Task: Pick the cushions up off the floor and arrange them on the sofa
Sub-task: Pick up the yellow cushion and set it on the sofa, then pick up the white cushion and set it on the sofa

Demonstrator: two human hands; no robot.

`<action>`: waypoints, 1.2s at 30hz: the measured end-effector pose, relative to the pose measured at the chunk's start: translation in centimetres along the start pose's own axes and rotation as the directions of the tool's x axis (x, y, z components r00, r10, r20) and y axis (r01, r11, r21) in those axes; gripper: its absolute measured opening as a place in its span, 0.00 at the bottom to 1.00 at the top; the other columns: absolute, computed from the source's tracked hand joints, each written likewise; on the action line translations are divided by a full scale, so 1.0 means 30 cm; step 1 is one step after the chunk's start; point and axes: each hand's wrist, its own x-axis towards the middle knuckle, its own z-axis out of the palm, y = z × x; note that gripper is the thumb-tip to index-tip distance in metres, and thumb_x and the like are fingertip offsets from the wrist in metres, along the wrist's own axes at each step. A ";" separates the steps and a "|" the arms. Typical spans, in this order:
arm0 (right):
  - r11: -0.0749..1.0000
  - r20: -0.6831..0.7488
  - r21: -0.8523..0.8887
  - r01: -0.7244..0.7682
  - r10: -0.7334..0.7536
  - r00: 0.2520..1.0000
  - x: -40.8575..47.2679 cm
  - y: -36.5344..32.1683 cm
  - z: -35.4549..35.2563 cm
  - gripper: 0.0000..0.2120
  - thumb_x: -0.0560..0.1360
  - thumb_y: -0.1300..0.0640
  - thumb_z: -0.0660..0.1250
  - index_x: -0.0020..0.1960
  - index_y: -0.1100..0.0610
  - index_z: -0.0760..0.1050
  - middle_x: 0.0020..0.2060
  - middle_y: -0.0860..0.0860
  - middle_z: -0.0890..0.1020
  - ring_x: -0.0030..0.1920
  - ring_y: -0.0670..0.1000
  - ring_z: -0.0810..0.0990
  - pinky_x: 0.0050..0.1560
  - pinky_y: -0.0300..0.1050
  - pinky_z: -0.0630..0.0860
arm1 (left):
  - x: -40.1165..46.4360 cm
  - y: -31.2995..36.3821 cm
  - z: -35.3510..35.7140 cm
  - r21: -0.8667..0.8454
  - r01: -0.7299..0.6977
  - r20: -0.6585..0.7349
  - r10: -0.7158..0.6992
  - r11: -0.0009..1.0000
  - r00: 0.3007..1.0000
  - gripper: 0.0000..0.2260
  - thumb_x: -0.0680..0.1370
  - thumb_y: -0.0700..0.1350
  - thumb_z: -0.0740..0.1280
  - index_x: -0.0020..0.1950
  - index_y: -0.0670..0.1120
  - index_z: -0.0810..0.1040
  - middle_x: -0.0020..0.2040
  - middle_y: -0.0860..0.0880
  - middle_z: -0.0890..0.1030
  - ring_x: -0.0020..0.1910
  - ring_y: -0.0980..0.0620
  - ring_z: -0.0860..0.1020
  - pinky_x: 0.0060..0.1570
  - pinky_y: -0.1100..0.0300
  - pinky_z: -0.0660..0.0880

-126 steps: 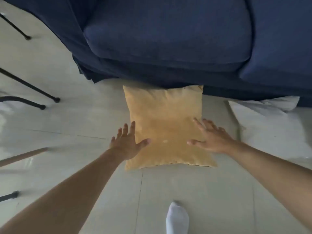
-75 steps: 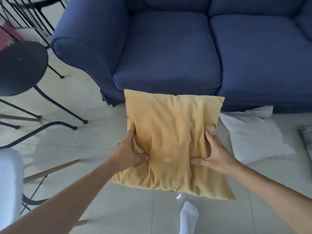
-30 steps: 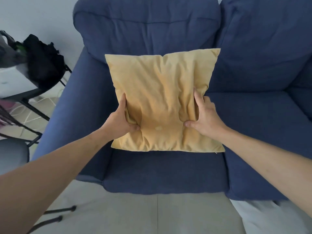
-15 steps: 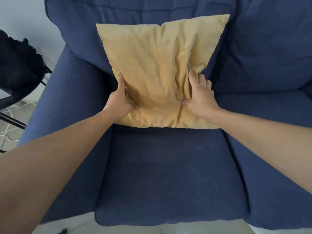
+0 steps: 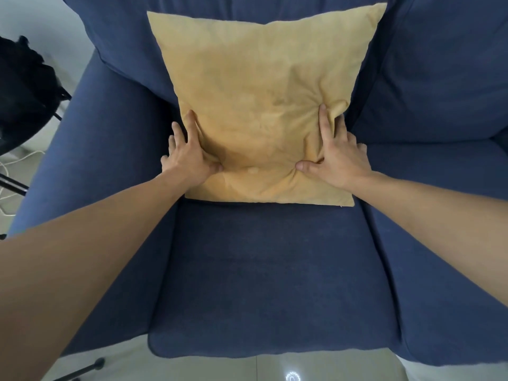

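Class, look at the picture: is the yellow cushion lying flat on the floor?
No: the yellow cushion stands propped against the backrest of the blue sofa, with the left hand and right hand pressing its lower corners.

Two bare arms, no sleeves in view up to frame edge. Left hand (image 5: 189,158) and right hand (image 5: 341,158): no rings, watch, gloves or bands. Nails short, unpainted. Forearms bare, w/o marks or tattoos that can be made out.

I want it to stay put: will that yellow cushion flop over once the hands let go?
Probably not: the yellow cushion leans on the sofa backrest. It looks soft, dimpling under the left hand and right hand, so it may sag.
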 end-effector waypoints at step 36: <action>0.985 0.303 -0.149 -0.089 0.131 0.944 -1.284 1.654 -0.341 0.52 0.75 0.17 0.46 0.88 0.43 0.33 0.89 0.53 0.40 0.88 0.60 0.48 0.82 0.74 0.55 | -1.470 1.304 0.906 -0.221 -0.105 0.225 0.155 0.970 0.962 0.54 0.75 0.77 0.62 0.85 0.57 0.31 0.87 0.53 0.34 0.86 0.50 0.36 0.84 0.41 0.39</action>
